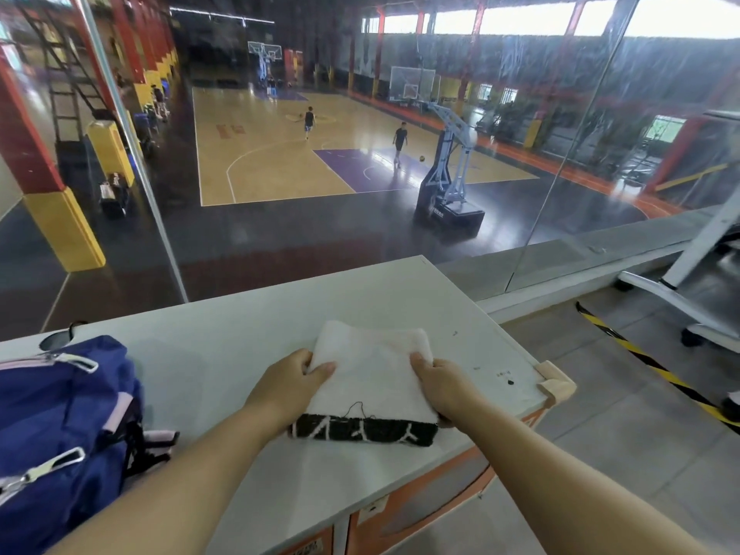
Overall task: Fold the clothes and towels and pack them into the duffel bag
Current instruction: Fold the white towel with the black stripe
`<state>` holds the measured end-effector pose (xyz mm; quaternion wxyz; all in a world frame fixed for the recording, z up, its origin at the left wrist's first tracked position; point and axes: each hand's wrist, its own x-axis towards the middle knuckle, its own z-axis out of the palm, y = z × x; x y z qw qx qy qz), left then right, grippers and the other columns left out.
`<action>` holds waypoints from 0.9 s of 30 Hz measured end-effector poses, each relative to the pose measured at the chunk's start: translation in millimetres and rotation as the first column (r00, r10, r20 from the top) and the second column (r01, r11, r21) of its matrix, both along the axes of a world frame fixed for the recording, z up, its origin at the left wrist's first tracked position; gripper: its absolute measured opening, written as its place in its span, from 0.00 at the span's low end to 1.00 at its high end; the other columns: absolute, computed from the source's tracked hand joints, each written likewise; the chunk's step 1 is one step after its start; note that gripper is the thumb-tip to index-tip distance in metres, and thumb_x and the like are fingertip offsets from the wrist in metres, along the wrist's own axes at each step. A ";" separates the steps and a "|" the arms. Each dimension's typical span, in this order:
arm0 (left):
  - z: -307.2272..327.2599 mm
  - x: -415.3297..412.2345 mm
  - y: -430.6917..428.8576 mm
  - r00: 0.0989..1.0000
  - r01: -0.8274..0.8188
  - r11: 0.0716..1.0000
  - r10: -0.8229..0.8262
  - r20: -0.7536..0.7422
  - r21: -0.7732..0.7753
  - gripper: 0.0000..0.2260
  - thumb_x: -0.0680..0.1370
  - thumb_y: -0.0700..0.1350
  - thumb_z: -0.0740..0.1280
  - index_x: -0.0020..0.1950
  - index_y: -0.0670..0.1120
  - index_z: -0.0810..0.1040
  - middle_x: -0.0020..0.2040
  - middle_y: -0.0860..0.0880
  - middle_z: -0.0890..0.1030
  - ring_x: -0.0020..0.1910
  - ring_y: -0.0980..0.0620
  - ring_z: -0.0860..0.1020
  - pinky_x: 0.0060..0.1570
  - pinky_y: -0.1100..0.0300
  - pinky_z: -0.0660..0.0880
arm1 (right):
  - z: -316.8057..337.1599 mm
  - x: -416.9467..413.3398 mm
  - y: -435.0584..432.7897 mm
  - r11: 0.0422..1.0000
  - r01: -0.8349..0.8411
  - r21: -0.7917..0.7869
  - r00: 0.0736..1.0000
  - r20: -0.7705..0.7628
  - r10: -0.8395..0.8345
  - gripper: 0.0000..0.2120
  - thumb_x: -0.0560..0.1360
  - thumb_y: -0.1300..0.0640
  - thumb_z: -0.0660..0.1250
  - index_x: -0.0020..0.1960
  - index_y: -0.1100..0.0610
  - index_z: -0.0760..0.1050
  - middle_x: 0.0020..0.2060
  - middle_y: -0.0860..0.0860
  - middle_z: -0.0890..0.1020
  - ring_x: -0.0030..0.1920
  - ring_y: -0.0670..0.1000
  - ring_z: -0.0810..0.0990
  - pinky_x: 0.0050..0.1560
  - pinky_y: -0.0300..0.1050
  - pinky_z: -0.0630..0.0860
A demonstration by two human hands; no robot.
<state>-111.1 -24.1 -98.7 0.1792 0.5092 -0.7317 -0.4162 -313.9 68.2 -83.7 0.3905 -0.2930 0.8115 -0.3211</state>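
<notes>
2 bare hands grip 1 folded white terry towel with a black patterned end band (370,378), which lies flat on the pale grey tabletop (240,334). Left hand (286,384) pinches the towel's left edge, thumb on top and fingers curled beneath. Right hand (440,384) does the same at the right edge, fingers mostly hidden under the cloth. Gripping both sides likely keeps the layers from slipping apart when lifted. Blue nylon duffel bag with pale pink trim and white zip pulls (60,426) sits well left of the left hand; whether its main opening is unzipped cannot be told. Judged step: folding looks finished, transfer to bag next.
</notes>
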 end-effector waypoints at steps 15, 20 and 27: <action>-10.7 23.6 18.9 0.891 0.453 0.734 -0.383 0.242 -0.505 0.30 0.73 0.68 0.55 0.67 0.52 0.71 0.64 0.59 0.69 0.63 0.61 0.63 0.65 0.65 0.61 | -28.7 6.3 45.4 0.670 -0.742 0.026 0.234 -0.927 0.295 0.32 0.73 0.31 0.53 0.62 0.54 0.72 0.58 0.51 0.78 0.58 0.55 0.77 0.55 0.50 0.76; -15.8 39.3 25.0 0.817 0.560 0.723 -0.400 0.415 -0.405 0.38 0.69 0.71 0.52 0.75 0.53 0.57 0.71 0.61 0.57 0.70 0.62 0.55 0.72 0.64 0.52 | -29.4 6.2 49.7 0.672 -0.729 0.132 0.208 -0.892 0.401 0.32 0.67 0.38 0.70 0.65 0.55 0.70 0.60 0.50 0.79 0.59 0.53 0.79 0.53 0.51 0.80; 6.7 51.1 40.0 0.893 0.443 0.779 -0.340 0.295 -0.444 0.18 0.75 0.57 0.64 0.64 0.57 0.71 0.56 0.59 0.78 0.51 0.60 0.75 0.49 0.66 0.71 | -3.7 12.5 58.6 0.745 -0.666 0.036 0.529 -0.681 0.506 0.26 0.74 0.43 0.65 0.68 0.48 0.61 0.57 0.50 0.78 0.56 0.51 0.76 0.56 0.47 0.73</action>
